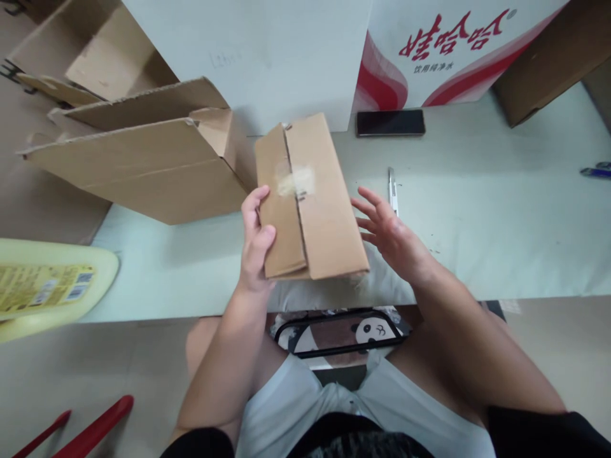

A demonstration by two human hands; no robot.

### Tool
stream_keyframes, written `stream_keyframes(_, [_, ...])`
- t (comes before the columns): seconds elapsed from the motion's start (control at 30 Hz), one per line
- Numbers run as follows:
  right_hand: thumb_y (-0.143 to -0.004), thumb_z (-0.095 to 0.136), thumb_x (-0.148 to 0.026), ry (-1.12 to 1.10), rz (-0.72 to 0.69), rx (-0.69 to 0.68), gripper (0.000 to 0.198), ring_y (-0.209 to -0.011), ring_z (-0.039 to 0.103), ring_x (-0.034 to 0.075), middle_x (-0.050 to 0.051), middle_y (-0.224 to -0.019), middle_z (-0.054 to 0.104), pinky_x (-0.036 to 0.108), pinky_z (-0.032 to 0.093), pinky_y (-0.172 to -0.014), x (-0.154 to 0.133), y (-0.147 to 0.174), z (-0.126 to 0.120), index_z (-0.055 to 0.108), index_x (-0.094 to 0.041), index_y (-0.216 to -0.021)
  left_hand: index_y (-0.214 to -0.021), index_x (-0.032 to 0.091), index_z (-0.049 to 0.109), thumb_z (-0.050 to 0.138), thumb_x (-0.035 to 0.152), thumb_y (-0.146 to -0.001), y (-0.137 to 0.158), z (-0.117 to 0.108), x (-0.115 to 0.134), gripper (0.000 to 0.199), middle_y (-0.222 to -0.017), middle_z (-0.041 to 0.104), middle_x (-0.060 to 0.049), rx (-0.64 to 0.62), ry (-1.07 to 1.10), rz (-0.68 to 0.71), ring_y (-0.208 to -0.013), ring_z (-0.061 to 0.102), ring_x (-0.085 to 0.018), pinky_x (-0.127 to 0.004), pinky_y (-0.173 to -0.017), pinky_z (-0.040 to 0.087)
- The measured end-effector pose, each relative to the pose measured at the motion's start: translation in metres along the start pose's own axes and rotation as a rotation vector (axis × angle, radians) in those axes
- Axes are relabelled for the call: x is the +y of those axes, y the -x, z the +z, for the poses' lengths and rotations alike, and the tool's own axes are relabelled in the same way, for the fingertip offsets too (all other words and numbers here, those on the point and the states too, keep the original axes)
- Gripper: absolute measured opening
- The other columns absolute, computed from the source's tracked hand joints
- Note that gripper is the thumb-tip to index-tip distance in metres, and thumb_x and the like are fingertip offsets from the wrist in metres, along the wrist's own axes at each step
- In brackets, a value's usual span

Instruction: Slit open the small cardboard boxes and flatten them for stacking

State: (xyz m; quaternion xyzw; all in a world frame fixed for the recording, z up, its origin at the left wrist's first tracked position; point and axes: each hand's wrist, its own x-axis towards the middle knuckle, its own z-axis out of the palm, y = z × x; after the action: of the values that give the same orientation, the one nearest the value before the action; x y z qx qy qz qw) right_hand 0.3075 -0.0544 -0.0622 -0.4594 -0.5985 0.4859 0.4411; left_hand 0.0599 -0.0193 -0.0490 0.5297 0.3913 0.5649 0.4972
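Shows a pale green table running across the middle of the frame, with soft creases along its front edge. Opens below, at lower left and lower right, onto a beige tiled floor with faint joint lines. Includes two red bars cut off at the lower left corner. Lit softly, with blurred shadows across the tabletop.

Clock centre: the small carton, held over the table. The left hand touches it at 8 o'clock; the right hand is just beside it at 4. The knife lies on the table at 3, the pens farther out. The phone lies at 2, before the water box. The open carton stands at 9 to 10, the bottle at 8, the tall box behind at 11
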Motion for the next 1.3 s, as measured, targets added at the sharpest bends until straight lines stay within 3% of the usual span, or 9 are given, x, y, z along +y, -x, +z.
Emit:
stream_keyframes(0.1, [-0.082, 0.058, -0.080, -0.197, 0.003, 0.036, 0.084, -0.141, 0.057, 0.033, 0.008, -0.166, 0.043, 0.056, 0.055, -0.108, -0.004, -0.001, 0.001, 0.038, -0.038, -0.152, -0.120, 0.037, 0.067, 0.069, 0.056, -0.079, -0.007, -0.001, 0.008, 0.045, -0.139, 0.066, 0.001, 0.130, 0.162, -0.094, -0.138, 0.057, -0.029, -0.044, -0.115, 0.051])
stream_keyframes(0.2, [-0.085, 0.063, -0.068, -0.200, -0.157, 0.090, 0.069, -0.149, 0.050, 0.030, 0.004, -0.165, 0.045, 0.056, 0.046, -0.119, -0.011, 0.000, 0.002, 0.043, -0.039, -0.144, -0.105, 0.034, 0.074, 0.067, 0.060, -0.079, -0.011, -0.005, 0.009, 0.038, -0.129, 0.073, -0.001, 0.188, 0.269, -0.182, -0.134, 0.061, -0.031, -0.046, -0.109, 0.056])
stream_keyframes(0.33, [-0.094, 0.058, -0.058, 0.027, -0.284, 0.030, 0.048, -0.159, 0.034, 0.029, 0.000, -0.170, 0.037, 0.057, 0.031, -0.130, -0.022, 0.004, -0.002, 0.054, -0.036, -0.137, -0.094, 0.028, 0.075, 0.062, 0.073, -0.081, -0.010, -0.012, 0.000, 0.049, -0.107, 0.079, -0.006, 0.181, 0.314, -0.367, -0.113, 0.071, -0.033, -0.046, -0.085, 0.066])
stream_keyframes(0.5, [-0.092, 0.063, -0.059, 0.261, -0.372, -0.045, 0.064, -0.164, 0.020, 0.031, 0.000, -0.174, 0.026, 0.063, 0.023, -0.131, -0.024, 0.007, -0.007, 0.044, -0.039, -0.149, -0.098, 0.029, 0.076, 0.057, 0.076, -0.085, -0.011, -0.019, -0.009, 0.053, -0.108, 0.080, -0.007, 0.102, 0.320, -0.408, -0.111, 0.073, -0.031, -0.045, -0.085, 0.066])
stream_keyframes(0.67, [-0.097, 0.055, -0.055, 0.332, -0.409, 0.141, 0.045, -0.158, 0.034, 0.032, 0.006, -0.166, 0.041, 0.064, 0.028, -0.128, -0.017, 0.003, 0.004, 0.050, -0.035, -0.137, -0.098, 0.029, 0.076, 0.058, 0.074, -0.086, -0.012, -0.018, -0.009, 0.050, -0.107, 0.080, -0.007, 0.042, 0.317, -0.428, -0.108, 0.074, -0.032, -0.046, -0.081, 0.067])
stream_keyframes(0.77, [-0.101, 0.043, -0.060, 0.299, -0.446, 0.351, 0.036, -0.145, 0.049, 0.032, 0.009, -0.150, 0.054, 0.063, 0.035, -0.123, -0.013, -0.001, 0.015, 0.054, -0.032, -0.122, -0.095, 0.030, 0.076, 0.062, 0.072, -0.085, -0.007, -0.009, -0.009, 0.046, -0.100, 0.080, -0.005, 0.084, 0.334, -0.421, -0.100, 0.076, -0.030, -0.042, -0.074, 0.067])
stream_keyframes(0.93, [-0.095, 0.043, -0.070, 0.264, -0.309, 0.573, 0.052, -0.132, 0.053, 0.034, 0.010, -0.136, 0.054, 0.061, 0.042, -0.116, -0.005, -0.002, 0.027, 0.045, -0.035, -0.133, -0.094, 0.029, 0.078, 0.067, 0.067, -0.082, 0.003, 0.006, -0.015, 0.042, -0.099, 0.081, -0.003, 0.198, 0.299, -0.338, -0.099, 0.076, -0.028, -0.040, -0.080, 0.065])
stream_keyframes(1.13, [-0.097, 0.046, -0.067, 0.194, -0.193, 0.424, 0.053, -0.109, 0.061, 0.028, 0.009, -0.121, 0.058, 0.053, 0.053, -0.100, -0.005, -0.001, 0.024, 0.042, -0.035, -0.139, -0.095, 0.031, 0.076, 0.063, 0.071, -0.084, 0.002, -0.001, -0.016, 0.043, -0.103, 0.079, -0.002, 0.166, 0.241, -0.181, -0.114, 0.071, -0.029, -0.043, -0.095, 0.060])
stream_keyframes(1.3, [-0.095, 0.035, -0.074, -0.157, 0.103, 0.246, 0.058, -0.082, 0.061, 0.020, 0.007, -0.113, 0.063, 0.035, 0.054, -0.068, -0.012, -0.001, 0.023, 0.051, -0.031, -0.130, -0.125, 0.034, 0.069, 0.057, 0.071, -0.088, -0.006, -0.011, -0.009, 0.054, -0.136, 0.068, -0.001, 0.162, 0.067, 0.047, -0.136, 0.058, -0.030, -0.045, -0.117, 0.048])
